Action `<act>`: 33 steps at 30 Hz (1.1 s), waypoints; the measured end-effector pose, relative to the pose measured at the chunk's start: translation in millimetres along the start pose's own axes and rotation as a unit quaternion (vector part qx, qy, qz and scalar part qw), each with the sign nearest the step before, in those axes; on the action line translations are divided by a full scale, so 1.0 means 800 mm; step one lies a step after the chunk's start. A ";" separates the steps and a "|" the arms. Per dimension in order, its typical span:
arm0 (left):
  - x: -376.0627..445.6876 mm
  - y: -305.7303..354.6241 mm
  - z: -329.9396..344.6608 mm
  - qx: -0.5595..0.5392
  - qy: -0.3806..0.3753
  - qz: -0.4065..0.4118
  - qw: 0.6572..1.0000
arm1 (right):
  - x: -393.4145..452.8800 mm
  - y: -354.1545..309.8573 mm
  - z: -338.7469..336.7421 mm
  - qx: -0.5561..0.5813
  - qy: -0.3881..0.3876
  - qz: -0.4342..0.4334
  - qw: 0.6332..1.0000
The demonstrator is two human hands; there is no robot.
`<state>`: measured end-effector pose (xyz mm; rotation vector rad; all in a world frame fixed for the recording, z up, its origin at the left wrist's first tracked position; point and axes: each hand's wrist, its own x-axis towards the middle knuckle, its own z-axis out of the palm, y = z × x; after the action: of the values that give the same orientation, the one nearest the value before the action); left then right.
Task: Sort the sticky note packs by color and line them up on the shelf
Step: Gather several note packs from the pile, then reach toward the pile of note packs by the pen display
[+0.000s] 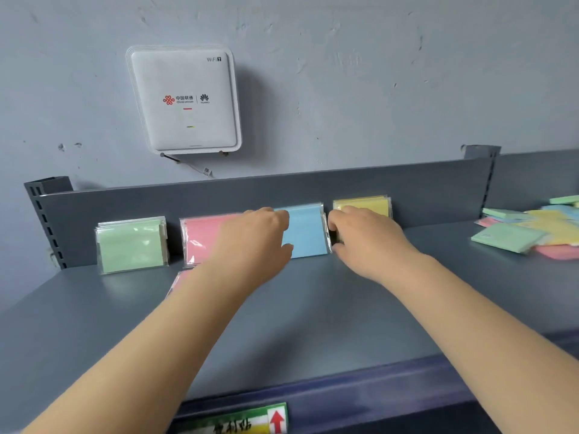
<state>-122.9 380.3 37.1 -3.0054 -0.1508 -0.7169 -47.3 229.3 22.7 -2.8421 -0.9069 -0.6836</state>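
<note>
On the grey shelf (313, 308), four groups of sticky note packs stand leaning against the back panel (282, 189), side by side in a row. Nearest the shelf's left end is the green stack (131, 245), then the pink stack (203, 234), then the blue stack (305, 231), and last the yellow stack (365, 205), which sits furthest toward the right of the row.

Both hands are on the blue stack. The left hand (253, 236) has its fingers curled over the stack's upper left corner and its thumb pressed against the lower left edge, and it hides the right part of the pink stack. The right hand (360, 236) holds the blue stack's right edge, its fingertips curled round the plastic wrapper there; the hand covers the lower part of the yellow stack.

Another pink pack (180, 281) lies flat on the shelf in front of the pink stack, mostly hidden by the left forearm.

At the right end of the shelf, well apart from the row, a loose pile (529, 231) of green, yellow, pink and blue packs lies flat and overlapping.

On the wall above the shelf's left half hangs a white router (185, 100) with a cable trailing from its underside. On the shelf's front edge is a label (241, 421) with a red arrow pointing up.
</note>
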 end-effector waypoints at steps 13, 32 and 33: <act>-0.079 0.130 0.044 -0.153 0.037 0.025 0.987 | -0.173 0.048 -0.008 0.030 0.108 0.156 0.981; 0.000 0.417 0.091 -0.148 0.024 0.042 0.988 | -0.245 0.327 -0.022 0.038 0.081 0.168 0.982; 0.004 0.434 0.093 -0.151 0.025 0.041 0.987 | -0.249 0.343 -0.023 0.039 0.078 0.167 0.982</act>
<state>-49.8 40.5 -36.5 -3.2478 0.0935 -0.8793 -43.0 -105.8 -32.5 -2.7266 -0.4102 -0.7903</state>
